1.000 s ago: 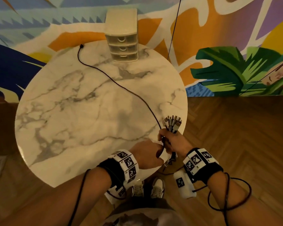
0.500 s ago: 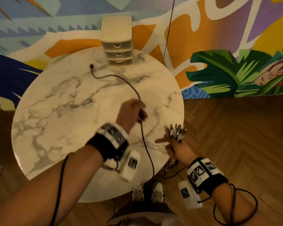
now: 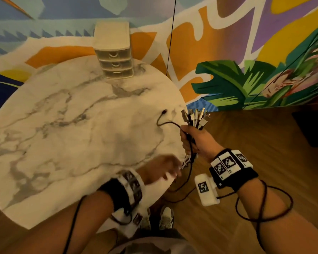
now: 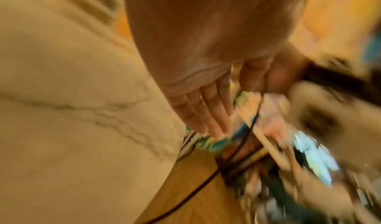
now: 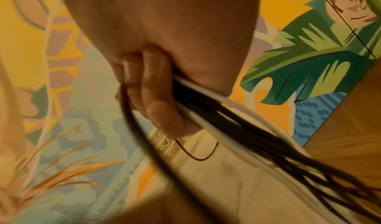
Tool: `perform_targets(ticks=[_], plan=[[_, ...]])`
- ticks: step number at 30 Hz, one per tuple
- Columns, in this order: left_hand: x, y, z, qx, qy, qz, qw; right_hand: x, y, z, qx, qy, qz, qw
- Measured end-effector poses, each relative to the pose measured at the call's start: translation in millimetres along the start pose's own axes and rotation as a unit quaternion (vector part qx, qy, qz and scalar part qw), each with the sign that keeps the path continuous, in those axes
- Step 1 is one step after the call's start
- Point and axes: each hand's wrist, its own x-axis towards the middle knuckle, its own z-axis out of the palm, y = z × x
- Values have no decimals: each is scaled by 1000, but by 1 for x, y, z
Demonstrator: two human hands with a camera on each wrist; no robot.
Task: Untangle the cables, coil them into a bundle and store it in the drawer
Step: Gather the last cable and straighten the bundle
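My right hand (image 3: 192, 138) grips a bunch of black and white cables (image 3: 195, 118) at the table's right edge, their metal plugs fanned upward. In the right wrist view the fingers (image 5: 158, 97) curl round the cables (image 5: 237, 126), which trail down and right. One black cable (image 3: 163, 121) loops from that fist onto the marble, its plug end lying free. My left hand (image 3: 163, 169) hovers blurred below the fist, near the hanging cable ends. In the left wrist view its fingers (image 4: 206, 113) are straight and hold nothing. The small cream drawer unit (image 3: 114, 55) stands at the table's far edge, its three drawers closed.
The round marble table (image 3: 62, 134) fills the left of the head view. A painted mural wall (image 3: 246, 61) stands behind it, with a thin black cord (image 3: 170, 37) hanging down. Wooden floor (image 3: 255, 143) lies to the right, and my shoes (image 3: 165, 215) show below.
The long black cable that stretched across the table has been pulled in; only a short loop lies by my right hand. My left hand let it go and dropped back below the right fist.
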Motion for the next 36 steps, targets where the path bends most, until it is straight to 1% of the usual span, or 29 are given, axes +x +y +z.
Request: perform_targets(ticks=[1, 2, 3, 4, 5, 6, 8, 9, 10, 11, 13, 14, 16, 18, 20, 22, 24, 25, 27, 29, 30, 31, 33, 35, 36], plan=[[10, 9, -11, -109, 55, -5, 993, -6, 5, 0, -13, -8, -2, 1000], [19, 20, -22, -209, 102, -4, 973, -12, 10, 2, -27, -14, -9, 999], [28, 30, -32, -292, 140, -1, 946, -17, 16, 3, -41, -18, -19, 999], [36, 40, -42, -342, 169, 0, 924, -22, 22, 5, -56, -18, -28, 998], [42, 50, -50, -359, 192, -5, 913, -26, 30, 6, -69, -11, -30, 997], [46, 57, -55, -352, 208, -11, 912, -30, 38, 7, -85, -4, -23, 996], [51, 65, -55, -304, 221, -12, 926, -38, 51, 10, -104, -23, -4, 994], [51, 67, -50, -270, 221, -7, 937, -40, 57, 10, -95, -41, -1, 995], [49, 68, -43, -229, 218, 1, 949, -39, 60, 9, -71, -42, -2, 997], [46, 66, -33, -185, 213, 10, 959, -37, 61, 7, -36, -19, -6, 999], [38, 56, -11, -95, 207, 27, 973, -29, 57, -1, 31, 65, -17, 997], [33, 49, 0, -55, 209, 40, 976, -24, 53, -4, 40, 99, -24, 994], [22, 37, 16, 12, 229, 70, 971, -17, 46, -8, 9, 127, -34, 991], [15, 30, 24, 79, 235, 91, 964, -14, 42, -8, -20, 125, -37, 991], [10, 25, 28, 142, 213, 99, 962, -14, 39, -6, -28, 109, -41, 993], [5, 23, 27, 170, 180, 90, 965, -14, 39, -3, -34, 100, -43, 993], [1, 23, 20, 136, 154, 70, 976, -16, 39, -1, -31, 89, -46, 994], [1, 24, 14, 112, 162, 63, 978, -17, 41, -2, -21, 74, -50, 996], [9, 29, 2, 52, 199, 55, 977, -23, 45, -3, -6, 24, -55, 998], [19, 37, -7, -71, 216, 38, 973, -29, 49, -2, -4, -24, -54, 998], [23, 43, -9, -138, 217, 31, 966, -32, 51, 0, -7, -39, -51, 998], [26, 47, -10, -190, 215, 30, 958, -35, 53, 2, -11, -45, -44, 998], [29, 56, -7, -246, 199, 37, 948, -40, 56, 4, -12, -38, -39, 998], [29, 60, -2, -263, 187, 42, 945, -44, 57, 2, -9, -31, -43, 999], [29, 61, 0, -262, 197, 49, 943, -45, 58, 1, -3, -28, -47, 999]])
